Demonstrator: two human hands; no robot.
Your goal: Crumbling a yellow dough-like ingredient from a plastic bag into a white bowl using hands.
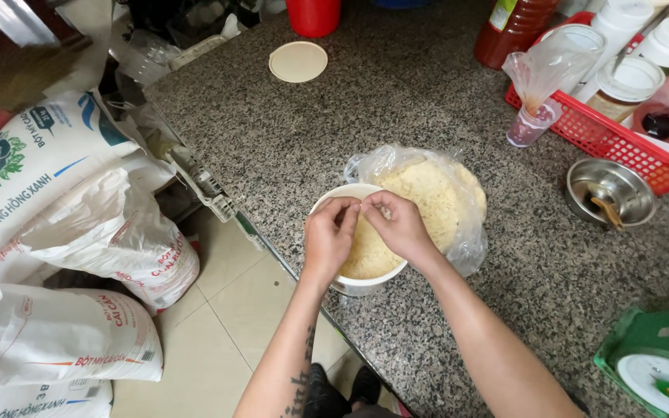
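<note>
Both hands meet over a white round bowl (354,282) that stands at the near edge of a speckled granite counter (396,101), close to the person's body, so the arms reach it without stretching. The left hand (330,236) and the right hand (402,227) have their fingertips drawn together and touching each other above the bowl's far rim; they seem to pinch a small bit of the pale yellow crumbly food (369,251) that fills the bowl, though what is between the fingers is too small to tell. Just behind the bowl, touching it, lies a clear plastic bag (435,201) with more of the same yellow food, its mouth open toward the bowl, so the food can pass easily from one to the other. To the right, well apart, a small steel bowl (612,192) holds a spoon, and behind it a red plastic basket (605,139) keeps jars with white lids together in one place. A red sauce bottle (516,27) stands at the far side, and a flat cream lid (297,61) lies alone on the far counter. A green kitchen scale (656,360) sits at the near right corner. On the floor at the left, big white flour sacks (63,224) are piled.
</note>
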